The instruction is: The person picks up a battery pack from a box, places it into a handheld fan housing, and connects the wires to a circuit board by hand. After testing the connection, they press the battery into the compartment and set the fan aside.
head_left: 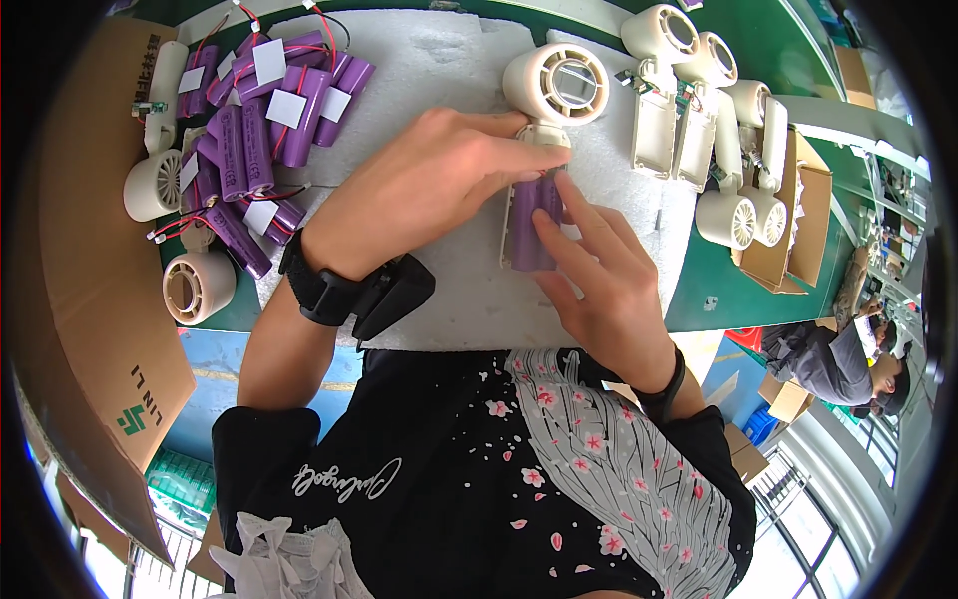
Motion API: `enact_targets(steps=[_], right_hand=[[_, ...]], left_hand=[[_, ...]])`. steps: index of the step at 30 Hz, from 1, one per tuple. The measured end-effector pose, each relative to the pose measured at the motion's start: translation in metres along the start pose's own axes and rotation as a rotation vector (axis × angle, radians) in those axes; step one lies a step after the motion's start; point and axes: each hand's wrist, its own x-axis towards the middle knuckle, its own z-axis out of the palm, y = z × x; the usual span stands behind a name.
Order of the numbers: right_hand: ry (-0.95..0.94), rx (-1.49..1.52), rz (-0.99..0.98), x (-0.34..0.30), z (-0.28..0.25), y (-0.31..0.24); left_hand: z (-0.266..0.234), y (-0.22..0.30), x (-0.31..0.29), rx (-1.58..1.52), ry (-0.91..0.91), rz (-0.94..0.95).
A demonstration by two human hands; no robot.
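A cream handheld fan (555,84) lies in front of me, its round head pointing away and its open handle toward me. In the handle sits a purple cylindrical battery (532,230). My left hand (439,170) closes round the fan's neck, with its fingertips at the upper end of the battery; part of the grip is hidden behind the hand. My right hand (611,265) is on the battery's right side, thumb and fingers pressed against it. A black strapped device (359,295) is on my left wrist, and a dark band is on my right.
Purple batteries (239,150) with red and black wires and white pads are heaped at the left. Fan parts (205,285) lie beside them, near a large cardboard box (105,250). More fan housings (689,110) stand at the right by an open carton (798,225). A person (833,364) is farther right.
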Motion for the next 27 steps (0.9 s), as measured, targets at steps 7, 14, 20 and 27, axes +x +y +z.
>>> enact_targets(steps=[7,14,20,27], right_hand=[[0.024,0.057,0.041,0.003,0.002,0.003],[0.044,0.127,0.064,0.007,0.006,0.009],[0.058,0.236,0.083,0.012,0.007,0.012],[0.025,0.271,0.107,0.017,0.007,0.013]], left_hand=[[-0.001,-0.001,0.000,-0.032,-0.004,-0.019],[-0.003,-0.002,0.001,-0.030,-0.019,-0.042],[-0.010,0.004,0.004,-0.069,-0.104,-0.104],[-0.011,0.001,0.004,-0.076,-0.104,-0.084]])
